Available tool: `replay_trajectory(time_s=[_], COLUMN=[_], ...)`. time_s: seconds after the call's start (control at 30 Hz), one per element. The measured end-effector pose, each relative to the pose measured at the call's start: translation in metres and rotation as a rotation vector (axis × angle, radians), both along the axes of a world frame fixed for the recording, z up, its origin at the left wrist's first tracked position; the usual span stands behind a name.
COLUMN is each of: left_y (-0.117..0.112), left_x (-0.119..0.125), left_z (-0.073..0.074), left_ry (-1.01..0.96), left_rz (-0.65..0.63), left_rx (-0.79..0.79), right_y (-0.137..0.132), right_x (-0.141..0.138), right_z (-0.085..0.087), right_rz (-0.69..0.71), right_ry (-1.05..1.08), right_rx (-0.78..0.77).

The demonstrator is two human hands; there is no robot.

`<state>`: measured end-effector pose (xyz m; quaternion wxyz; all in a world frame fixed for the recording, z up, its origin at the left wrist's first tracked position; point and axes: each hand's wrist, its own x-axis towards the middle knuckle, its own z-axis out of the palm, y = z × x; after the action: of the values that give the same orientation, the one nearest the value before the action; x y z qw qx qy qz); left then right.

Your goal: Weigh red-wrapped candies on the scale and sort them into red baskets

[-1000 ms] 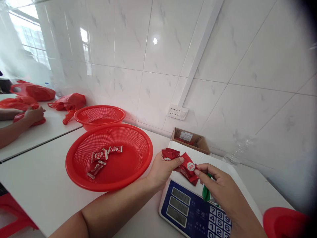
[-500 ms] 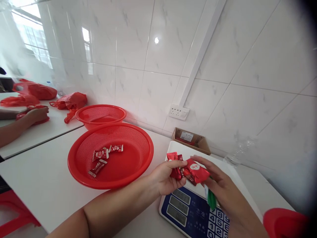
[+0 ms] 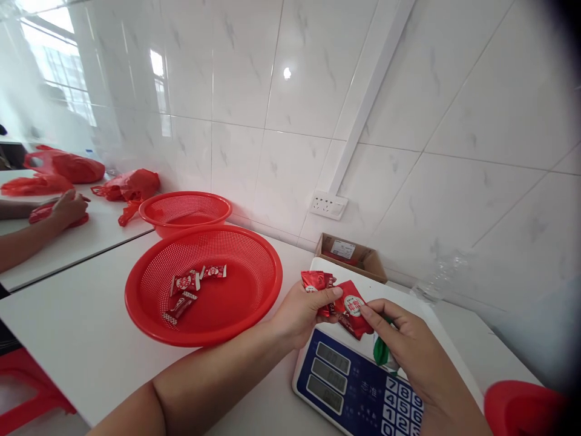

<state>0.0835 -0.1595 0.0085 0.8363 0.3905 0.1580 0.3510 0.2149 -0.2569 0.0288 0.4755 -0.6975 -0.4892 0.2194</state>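
Observation:
Over the white platform of a scale (image 3: 399,303), my left hand (image 3: 297,315) is closed on a small bunch of red candy packets (image 3: 315,283). My right hand (image 3: 408,348) pinches another red packet with a round white label (image 3: 353,307) between thumb and forefinger, right beside the left hand's bunch. A green and white wrapper (image 3: 380,352) is tucked under my right fingers. The scale's blue panel (image 3: 345,381) with displays and number keys faces me.
A large red mesh basket (image 3: 254,257) to the left holds a few red packets (image 3: 188,287). A second red basket (image 3: 185,209) stands behind it. A small cardboard box (image 3: 351,253) sits by the wall. Another person's hand (image 3: 68,207) rests on red bags at far left.
My right hand lifted the labelled red packet up and to the right, then brought it back down beside the left hand's bunch. The other person's hand shifted slightly.

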Motion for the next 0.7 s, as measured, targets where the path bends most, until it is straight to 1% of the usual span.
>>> replay_trajectory(time_s=[0.17,0.27,0.33,0.4,0.47,0.53,0.57,0.7], left_y=[0.0001,0.0008,0.0015,0.0021,0.0021,0.0017,0.0014,0.0011], left_x=[0.0021,0.0018,0.0005,-0.0013,-0.0028,-0.0032,-0.003,-0.0007], left_z=[-0.0016,-0.0013,0.0,0.0017,0.0029,0.0027,0.002,-0.002], left_ry=[0.01,0.0,0.017,0.056,0.087,0.087,0.08,0.059], left_rz=[0.101,0.121,0.12,0.07,-0.014,-0.054,-0.051,-0.071], left_rx=[0.002,0.014,0.053,0.137,0.219,0.238,0.226,0.198], right_y=[0.002,0.0023,0.0017,0.0008,0.0004,0.0011,0.002,0.0087], right_x=[-0.0013,-0.0001,-0.0001,-0.0009,-0.0022,-0.0033,-0.0038,-0.007], right_z=[-0.0002,-0.0007,-0.0004,-0.0002,-0.0008,-0.0026,-0.0038,-0.0077], right_rz=[-0.014,-0.011,0.023,0.094,0.171,0.191,0.169,-0.036], right_ry=[-0.028,-0.031,-0.022,0.009,0.06,0.136,0.181,0.373], right_rx=[0.015,-0.003,-0.033,-0.045,-0.044,-0.017,0.009,0.177])
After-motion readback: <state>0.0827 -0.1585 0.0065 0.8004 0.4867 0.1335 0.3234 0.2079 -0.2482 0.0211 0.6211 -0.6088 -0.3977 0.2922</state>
